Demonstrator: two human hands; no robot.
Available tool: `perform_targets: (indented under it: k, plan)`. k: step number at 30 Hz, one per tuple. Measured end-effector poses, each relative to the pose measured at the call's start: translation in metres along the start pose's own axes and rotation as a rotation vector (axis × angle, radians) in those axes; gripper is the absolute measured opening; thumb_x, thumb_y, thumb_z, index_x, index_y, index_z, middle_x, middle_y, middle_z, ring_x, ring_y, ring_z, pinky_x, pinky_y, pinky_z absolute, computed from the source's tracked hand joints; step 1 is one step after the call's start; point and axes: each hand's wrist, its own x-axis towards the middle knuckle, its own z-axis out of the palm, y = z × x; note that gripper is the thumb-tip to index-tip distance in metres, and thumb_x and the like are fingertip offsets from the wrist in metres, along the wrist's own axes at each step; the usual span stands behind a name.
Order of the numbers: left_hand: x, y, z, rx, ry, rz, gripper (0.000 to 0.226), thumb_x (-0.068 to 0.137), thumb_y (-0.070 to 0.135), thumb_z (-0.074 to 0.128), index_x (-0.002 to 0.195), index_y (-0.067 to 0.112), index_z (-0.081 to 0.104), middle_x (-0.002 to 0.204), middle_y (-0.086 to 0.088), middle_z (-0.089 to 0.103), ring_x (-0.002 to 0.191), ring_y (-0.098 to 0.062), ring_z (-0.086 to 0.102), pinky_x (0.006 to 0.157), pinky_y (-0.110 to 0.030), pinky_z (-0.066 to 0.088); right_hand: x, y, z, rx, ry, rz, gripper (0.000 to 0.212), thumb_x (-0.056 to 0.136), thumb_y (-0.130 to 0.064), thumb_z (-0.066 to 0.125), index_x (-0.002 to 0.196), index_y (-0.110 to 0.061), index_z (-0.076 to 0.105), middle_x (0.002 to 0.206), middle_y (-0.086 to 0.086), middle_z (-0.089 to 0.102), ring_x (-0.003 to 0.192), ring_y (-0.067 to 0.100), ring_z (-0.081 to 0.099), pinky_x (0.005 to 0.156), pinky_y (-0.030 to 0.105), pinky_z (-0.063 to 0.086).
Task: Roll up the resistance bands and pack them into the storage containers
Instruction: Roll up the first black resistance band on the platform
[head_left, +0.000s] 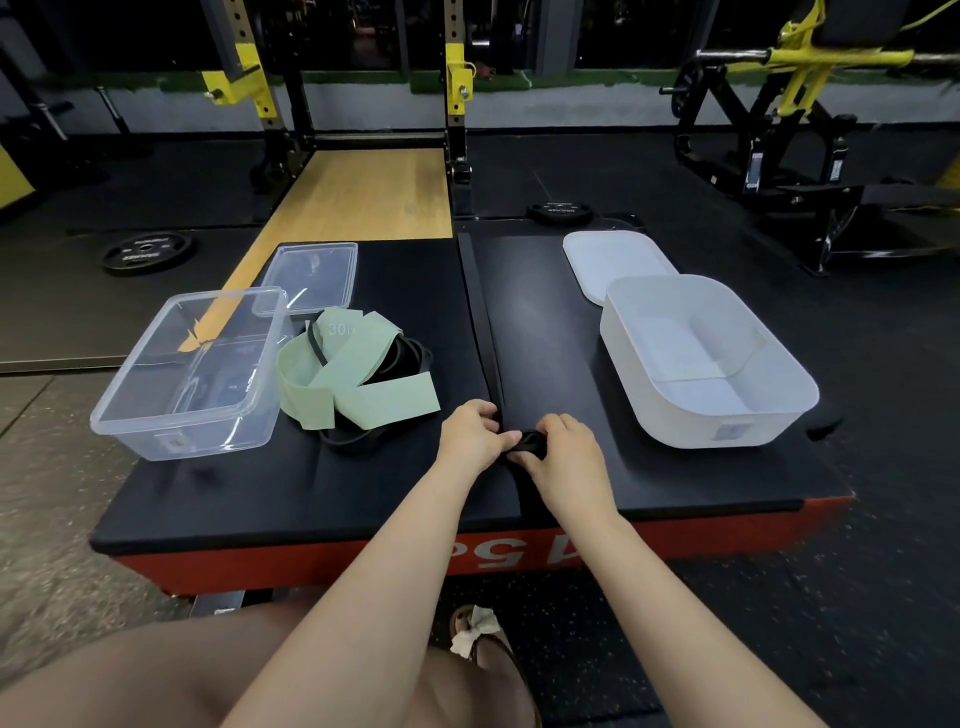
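Two hands, left hand (470, 434) and right hand (558, 452), pinch a rolled black band (531, 442) on the table (363, 483).

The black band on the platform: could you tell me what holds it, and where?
Both hands, left hand and right hand, pinch the black band at its rolled near end.

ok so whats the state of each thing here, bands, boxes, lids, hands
black band: laid out straight, near end being rolled
left hand: pinching the band
right hand: gripping the small roll
green band: loose, unrolled pile
clear container: open, no bands inside
clear lid: off, lying flat
white container: open, no bands inside
white lid: off, behind it
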Motion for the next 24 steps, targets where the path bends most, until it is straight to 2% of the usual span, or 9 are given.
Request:
perform_targets:
  k: [4, 7, 9, 11, 14, 17, 20, 22, 24]
  plan:
    - [-0.002, 0.001, 0.001, 0.018, 0.016, 0.022, 0.052, 0.082, 0.017, 0.071, 0.131, 0.011, 0.052, 0.121, -0.008, 0.06, 0.112, -0.02, 0.056, 0.091, -0.023, 0.041, 0.011, 0.001, -0.005, 0.037, -0.09, -0.049, 0.042, 0.086, -0.027, 0.067, 0.123, -0.009, 0.057, 0.114, 0.003, 0.056, 0.108, 0.02, 0.048, 0.083, 0.023, 0.035]
    - [-0.002, 0.004, 0.0, 0.041, 0.012, 0.03, 0.05, 0.083, 0.02, 0.07, 0.129, 0.01, 0.054, 0.121, -0.007, 0.061, 0.113, -0.02, 0.056, 0.09, -0.022, 0.04, 0.021, 0.001, -0.012, 0.029, -0.158, -0.104, 0.038, 0.084, -0.022, 0.069, 0.118, -0.01, 0.062, 0.102, 0.003, 0.056, 0.099, 0.02, 0.052, 0.075, 0.02, 0.032]
    - [0.0, 0.005, -0.001, 0.045, 0.016, 0.032, 0.048, 0.084, 0.022, 0.07, 0.127, 0.009, 0.056, 0.119, -0.008, 0.062, 0.111, -0.021, 0.058, 0.095, -0.024, 0.044, 0.025, 0.003, -0.017, 0.048, -0.188, -0.144, 0.035, 0.082, -0.019, 0.071, 0.115, -0.01, 0.064, 0.094, 0.0, 0.054, 0.09, 0.017, 0.05, 0.072, 0.021, 0.032]
    - [0.001, 0.006, -0.001, 0.031, 0.032, 0.025, 0.045, 0.083, 0.022, 0.071, 0.123, 0.008, 0.058, 0.115, -0.009, 0.065, 0.106, -0.021, 0.062, 0.096, -0.029, 0.047, 0.028, 0.005, -0.022, 0.067, -0.218, -0.18, 0.034, 0.081, -0.018, 0.072, 0.113, -0.011, 0.066, 0.089, -0.004, 0.051, 0.084, 0.012, 0.045, 0.069, 0.017, 0.03]
    - [0.003, 0.007, 0.003, 0.023, 0.06, 0.011, 0.043, 0.081, 0.019, 0.073, 0.12, 0.007, 0.061, 0.111, -0.009, 0.067, 0.104, -0.021, 0.063, 0.091, -0.024, 0.046, 0.031, 0.009, -0.027, 0.102, -0.253, -0.195, 0.035, 0.078, -0.018, 0.075, 0.112, -0.013, 0.067, 0.089, -0.006, 0.054, 0.08, 0.01, 0.046, 0.067, 0.006, 0.032]
    - [0.001, 0.007, 0.006, 0.017, 0.086, 0.0, 0.042, 0.081, 0.017, 0.073, 0.12, 0.008, 0.06, 0.112, -0.009, 0.066, 0.106, -0.019, 0.061, 0.086, -0.019, 0.041, 0.029, 0.011, -0.024, 0.128, -0.241, -0.143, 0.038, 0.078, -0.022, 0.075, 0.114, -0.015, 0.066, 0.098, -0.002, 0.06, 0.085, 0.01, 0.049, 0.069, 0.009, 0.031]
    - [0.0, 0.006, 0.008, 0.011, 0.106, -0.007, 0.041, 0.082, 0.017, 0.071, 0.12, 0.008, 0.059, 0.111, -0.008, 0.065, 0.106, -0.019, 0.06, 0.084, -0.018, 0.039, 0.023, 0.008, -0.018, 0.104, -0.212, -0.086, 0.042, 0.081, -0.027, 0.072, 0.12, -0.016, 0.06, 0.11, 0.001, 0.06, 0.1, 0.015, 0.054, 0.079, 0.018, 0.035]
    - [-0.001, 0.006, 0.008, 0.007, 0.108, -0.012, 0.041, 0.083, 0.017, 0.07, 0.121, 0.008, 0.058, 0.111, -0.008, 0.065, 0.105, -0.018, 0.06, 0.083, -0.017, 0.039, 0.017, 0.005, -0.014, 0.086, -0.2, -0.053, 0.052, 0.081, -0.032, 0.072, 0.127, -0.015, 0.054, 0.117, 0.001, 0.058, 0.112, 0.019, 0.052, 0.086, 0.022, 0.038]
    - [-0.002, 0.006, 0.007, 0.002, 0.103, -0.014, 0.042, 0.083, 0.016, 0.07, 0.123, 0.008, 0.057, 0.111, -0.007, 0.065, 0.104, -0.018, 0.06, 0.082, -0.017, 0.04, 0.013, 0.001, -0.01, 0.09, -0.169, 0.014, 0.059, 0.079, -0.037, 0.073, 0.128, -0.014, 0.05, 0.121, 0.002, 0.055, 0.116, 0.02, 0.049, 0.089, 0.026, 0.04]
